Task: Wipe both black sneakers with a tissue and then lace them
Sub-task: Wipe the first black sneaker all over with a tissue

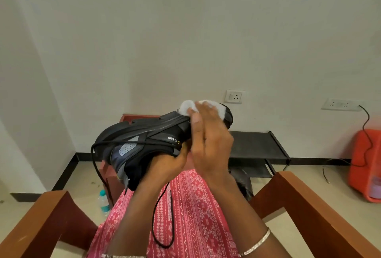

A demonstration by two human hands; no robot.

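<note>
The person is sitting in a wooden armchair (309, 206) and holding one black sneaker (148, 134) in the air above the lap (195, 206), well off any surface. The left hand (167, 165) is gripping the sneaker from below, fingers curled round its lower edge near the opening. The right hand (210, 134) is pressing a bunched white tissue (186, 107) against the sneaker's upper right end, its fingers curled over the wad; the hand is blurred.

The task is looking early: wiping is under way on this first sneaker, and lacing is not yet done, since a black lace (158, 216) is dangling loose from the shoe and trailing over the lap. A dark shape (244, 183) on the floor by the low black rack (257, 144) may be the second sneaker, though that cannot be told. If so, it is waiting for both wiping and lacing.

The sneaker is lying turned over, sole uppermost, its printed side lettering reading upside down. Its long axis is running from lower left up to upper right, tilted upward toward the wall. Which end is the toe cannot be told for sure.
</note>
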